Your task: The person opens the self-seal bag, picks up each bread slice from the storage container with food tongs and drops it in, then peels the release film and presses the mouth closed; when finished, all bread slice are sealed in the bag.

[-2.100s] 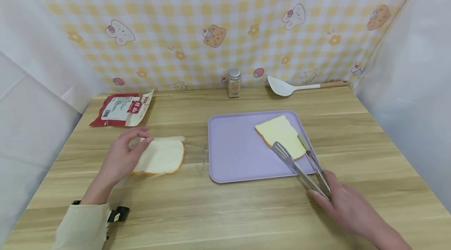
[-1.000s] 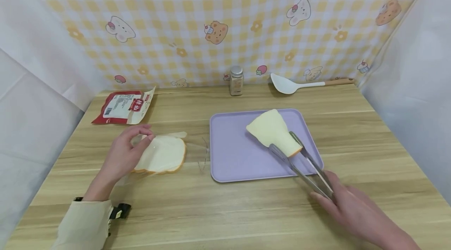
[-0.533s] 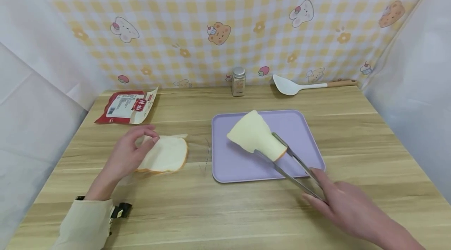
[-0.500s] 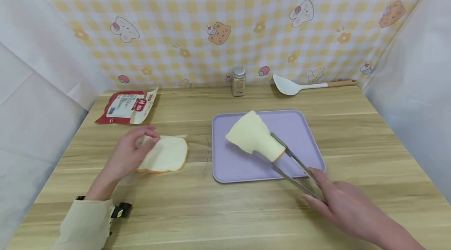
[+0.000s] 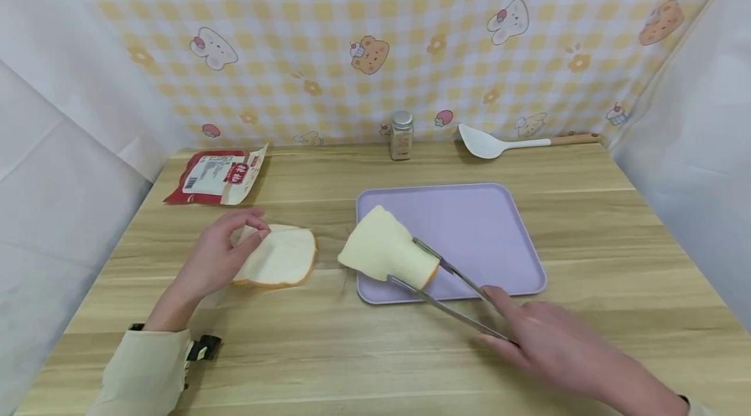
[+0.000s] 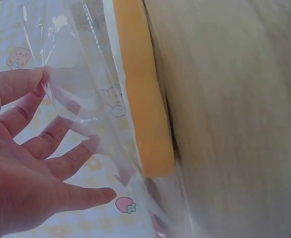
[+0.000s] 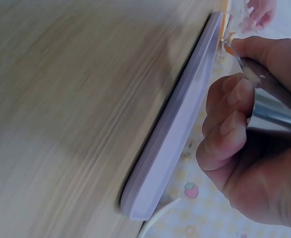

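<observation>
My left hand (image 5: 217, 253) pinches the upper film of a clear plastic bag (image 6: 66, 54) between thumb and index finger. Inside the bag lies a bread slice (image 5: 281, 256), its orange-brown crust (image 6: 140, 84) showing in the left wrist view. My right hand (image 5: 557, 344) grips metal tongs (image 5: 463, 279), and their tips squeeze a second bread slice (image 5: 381, 246) by its right end so that it bends. This slice overlaps the left part of the purple tray (image 5: 487, 233) in the head view, its far corner reaching past the tray's left rim.
A red and white food packet (image 5: 217, 175) lies at the back left. Along the back stand a seasoning jar (image 5: 401, 135) and, lying down, a white spatula (image 5: 487, 142) with a wooden handle. A patterned curtain (image 5: 328, 44) closes off the far side.
The tongs first stood open around the flat slice on the tray, then squeezed and bent it. The right hand has carried it left toward the bag. The left hand stays in place.
</observation>
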A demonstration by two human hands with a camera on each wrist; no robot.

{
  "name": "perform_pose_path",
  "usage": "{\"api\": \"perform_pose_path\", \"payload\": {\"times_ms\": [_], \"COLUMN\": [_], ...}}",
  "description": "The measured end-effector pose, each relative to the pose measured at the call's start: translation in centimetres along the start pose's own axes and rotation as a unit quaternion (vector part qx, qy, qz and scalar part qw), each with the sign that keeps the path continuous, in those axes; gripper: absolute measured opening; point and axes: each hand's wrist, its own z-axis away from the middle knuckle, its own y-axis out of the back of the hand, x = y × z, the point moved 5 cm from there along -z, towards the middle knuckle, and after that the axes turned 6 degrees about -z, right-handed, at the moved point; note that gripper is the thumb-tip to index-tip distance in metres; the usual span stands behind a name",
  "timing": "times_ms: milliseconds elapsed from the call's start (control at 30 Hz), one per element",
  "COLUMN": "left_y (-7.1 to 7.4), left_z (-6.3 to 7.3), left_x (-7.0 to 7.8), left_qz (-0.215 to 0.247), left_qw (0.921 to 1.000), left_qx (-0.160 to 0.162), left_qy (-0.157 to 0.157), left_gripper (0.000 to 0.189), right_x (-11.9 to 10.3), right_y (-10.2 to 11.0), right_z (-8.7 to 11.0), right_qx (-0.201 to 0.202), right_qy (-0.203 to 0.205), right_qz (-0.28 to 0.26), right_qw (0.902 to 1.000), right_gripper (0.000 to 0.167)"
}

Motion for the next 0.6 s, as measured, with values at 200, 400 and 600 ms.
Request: {"api": "perform_pose_path", "payload": {"times_ms": [200,400,600], "left_y": [-0.1,-0.2,-0.3], "left_z": [0.1,0.1,0.1], "left_x": [0.1,0.2,0.3], "left_qz": [0.001,0.002,-0.001], "left_qw": [1.0000,0.9998,0.9998], "left_qx": [-0.006,-0.007,-0.012], "left_qy": [-0.006,-0.017,-0.016], "left_gripper": [0.009,0.006,0.008], "right_x": [-0.9,-1.5,-2.0], "right_y": [-0.2,-0.3,-0.3], "right_z": [-0.3,-0.3,-0.5], "right_qx": [0.000,-0.019,-0.037], "right_qy": [0.039,0.046,0.054], "right_qz": [-0.016,-0.044,-0.055], "right_qw": [0.9991,0.9978,0.9963], "right_gripper": [0.057,0.058,0.058]}}
